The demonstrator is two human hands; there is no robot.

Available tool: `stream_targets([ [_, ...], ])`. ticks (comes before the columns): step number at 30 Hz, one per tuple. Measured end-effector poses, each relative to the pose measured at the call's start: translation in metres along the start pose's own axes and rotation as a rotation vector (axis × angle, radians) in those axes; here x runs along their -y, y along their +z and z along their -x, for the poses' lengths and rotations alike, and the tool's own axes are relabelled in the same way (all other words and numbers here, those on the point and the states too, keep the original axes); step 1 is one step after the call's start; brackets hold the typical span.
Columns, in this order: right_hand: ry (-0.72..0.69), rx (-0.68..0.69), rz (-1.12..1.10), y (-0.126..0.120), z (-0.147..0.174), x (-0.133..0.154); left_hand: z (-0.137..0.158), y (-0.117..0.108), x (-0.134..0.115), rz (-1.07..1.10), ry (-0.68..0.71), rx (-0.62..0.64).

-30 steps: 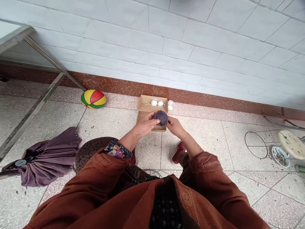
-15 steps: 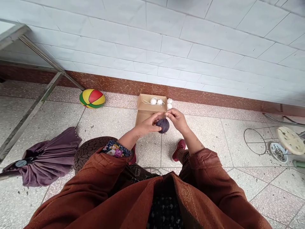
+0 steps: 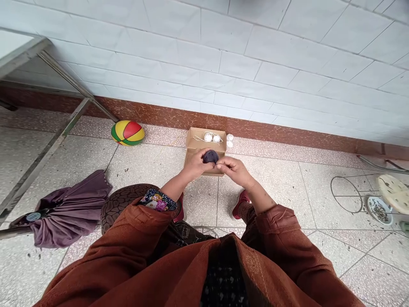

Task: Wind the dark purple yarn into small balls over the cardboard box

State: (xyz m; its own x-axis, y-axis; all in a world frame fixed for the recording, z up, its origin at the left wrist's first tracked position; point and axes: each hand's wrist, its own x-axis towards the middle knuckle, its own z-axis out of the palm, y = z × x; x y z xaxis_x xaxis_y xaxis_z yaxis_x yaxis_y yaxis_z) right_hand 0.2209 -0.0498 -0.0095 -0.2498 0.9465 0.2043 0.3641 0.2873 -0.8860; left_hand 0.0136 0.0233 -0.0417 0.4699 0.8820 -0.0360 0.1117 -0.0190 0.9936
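Observation:
A dark purple ball of yarn [image 3: 210,156] is held by my left hand [image 3: 195,165], fingers behind it and thumb along its lower edge. My right hand [image 3: 234,169] pinches at the ball's lower right side, where a thin strand of its yarn seems to run; the strand is too fine to make out well. Both hands hover over the near part of an open cardboard box [image 3: 191,137] on the floor. Farther back in the box, two white yarn balls [image 3: 212,137] lie with loose ends trailing.
White balls [image 3: 229,140] sit on the floor right of the box, by the wall. A coloured ball [image 3: 128,133] rests near a metal table frame [image 3: 65,128]. At left lies a folded purple umbrella [image 3: 68,213]; at right, a bowl [image 3: 379,210] and a round stool seat [image 3: 393,192].
The purple yarn ball has moved left and slightly up, turned in my left hand. My right hand has come down from above the ball to its lower right side.

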Motion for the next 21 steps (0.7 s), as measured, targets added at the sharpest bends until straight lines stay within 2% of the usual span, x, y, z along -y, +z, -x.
stream_targets([
  [2, -0.001, -0.124, 0.006, -0.007, -0.006, -0.002, 0.004, -0.001, -0.002, 0.034, -0.01, 0.115],
  [5, 0.04, -0.24, 0.034, -0.009, -0.015, -0.012, 0.013, 0.0, -0.01, 0.291, -0.047, 0.316],
  [7, 0.096, -0.251, 0.034, -0.004, -0.017, -0.021, 0.018, 0.001, -0.016, 0.476, -0.083, 0.384],
  [10, 0.169, -0.194, 0.025, 0.006, -0.016, -0.03, 0.023, 0.001, -0.024, 0.663, -0.158, 0.413],
  [13, 0.205, -0.127, 0.086, 0.015, -0.012, -0.034, 0.02, 0.001, -0.025, 0.743, -0.175, 0.343],
  [16, 0.18, -0.066, 0.149, 0.019, -0.008, -0.032, 0.013, 0.0, -0.023, 0.753, -0.162, 0.166],
  [19, 0.1, 0.0, 0.147, 0.018, -0.006, -0.024, 0.007, 0.001, -0.02, 0.691, -0.136, 0.003],
  [21, 0.037, 0.015, 0.124, 0.015, -0.005, -0.017, 0.005, 0.001, -0.019, 0.579, -0.103, -0.054],
])
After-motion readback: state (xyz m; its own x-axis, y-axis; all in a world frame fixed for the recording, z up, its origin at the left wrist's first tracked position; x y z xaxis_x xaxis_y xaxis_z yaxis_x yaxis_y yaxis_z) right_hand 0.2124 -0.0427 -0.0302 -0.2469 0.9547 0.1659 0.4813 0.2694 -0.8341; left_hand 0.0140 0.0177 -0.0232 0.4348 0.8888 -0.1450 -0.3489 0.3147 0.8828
